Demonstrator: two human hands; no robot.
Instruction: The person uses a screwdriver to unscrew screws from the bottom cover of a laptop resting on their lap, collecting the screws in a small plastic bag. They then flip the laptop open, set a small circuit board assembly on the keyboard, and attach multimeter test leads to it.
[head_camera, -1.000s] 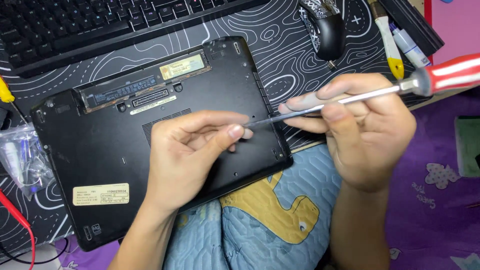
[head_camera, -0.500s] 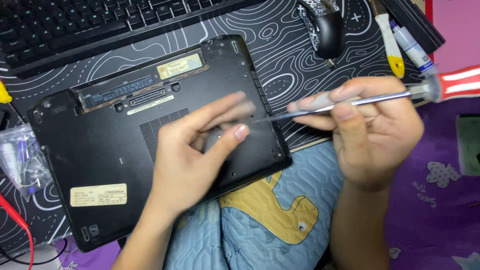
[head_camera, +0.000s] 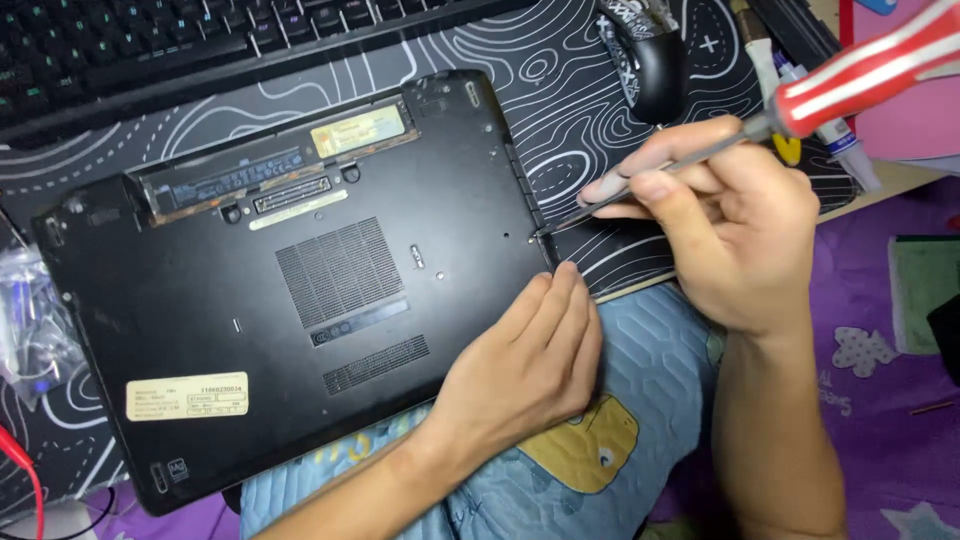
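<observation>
Laptop (head_camera: 300, 300) underside, yellow label (head_camera: 187, 396), screwdriver (head_camera: 760, 120) probably touching

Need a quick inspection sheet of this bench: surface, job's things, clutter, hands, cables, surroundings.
Surface: black desk mat with white contour lines.
Job's things: black laptop lying bottom up; red-and-white-handled screwdriver, tip at the laptop's right edge.
Clutter: plastic bag of small parts at left; tubes at upper right.
Hands: right hand grips the screwdriver; left hand rests at the laptop's front right corner.
Cables: red wire at lower left.
Surroundings: keyboard, mouse, blue cushion, purple cloth.
</observation>
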